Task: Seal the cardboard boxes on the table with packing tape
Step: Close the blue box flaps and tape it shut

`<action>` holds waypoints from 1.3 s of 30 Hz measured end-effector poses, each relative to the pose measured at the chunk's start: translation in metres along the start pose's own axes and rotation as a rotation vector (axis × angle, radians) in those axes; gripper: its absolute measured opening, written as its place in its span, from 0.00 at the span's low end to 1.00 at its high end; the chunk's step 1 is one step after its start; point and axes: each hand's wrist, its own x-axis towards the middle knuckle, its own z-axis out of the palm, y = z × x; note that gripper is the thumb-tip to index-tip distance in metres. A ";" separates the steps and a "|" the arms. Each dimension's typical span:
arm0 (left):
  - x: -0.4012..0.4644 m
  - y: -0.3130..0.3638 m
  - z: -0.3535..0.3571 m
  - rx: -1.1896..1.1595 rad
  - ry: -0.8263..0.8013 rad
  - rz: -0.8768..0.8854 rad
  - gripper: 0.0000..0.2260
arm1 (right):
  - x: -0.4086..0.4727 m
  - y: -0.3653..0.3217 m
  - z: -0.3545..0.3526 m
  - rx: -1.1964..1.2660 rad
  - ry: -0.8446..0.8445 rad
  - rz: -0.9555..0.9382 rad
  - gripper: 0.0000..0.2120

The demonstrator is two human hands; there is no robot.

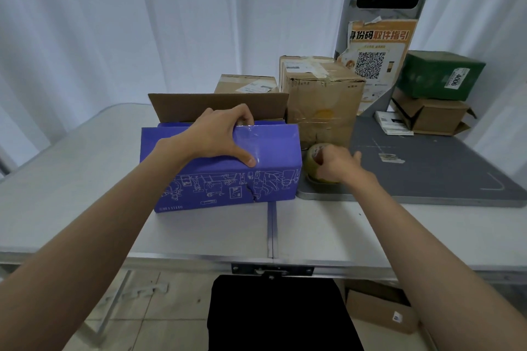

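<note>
1. The left hand [219, 134] grips the top of the purple printed cardboard box [225, 168] at the centre of the grey folding desk [328, 231], thumb pressing clear tape on its near face
2. The box's brown far flap stands upright at 12 o'clock
3. The right hand [338, 164] grips the yellowish roll of packing tape [313, 157], just beside the box at 3 o'clock, on a dark grey mat [427, 168]

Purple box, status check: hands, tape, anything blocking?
Left hand grips purple box, far flap up. Right hand grips tape roll beside it. Nothing blocking.
</note>
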 end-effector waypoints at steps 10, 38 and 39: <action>-0.007 -0.013 0.015 0.203 0.427 0.059 0.54 | -0.005 0.001 -0.014 0.336 0.179 -0.010 0.04; -0.007 -0.030 0.040 -0.146 0.245 -0.243 0.03 | -0.001 -0.122 -0.001 1.203 0.126 -0.531 0.09; -0.007 -0.032 0.039 -0.223 0.283 -0.273 0.02 | 0.000 -0.121 0.002 1.198 0.113 -0.533 0.09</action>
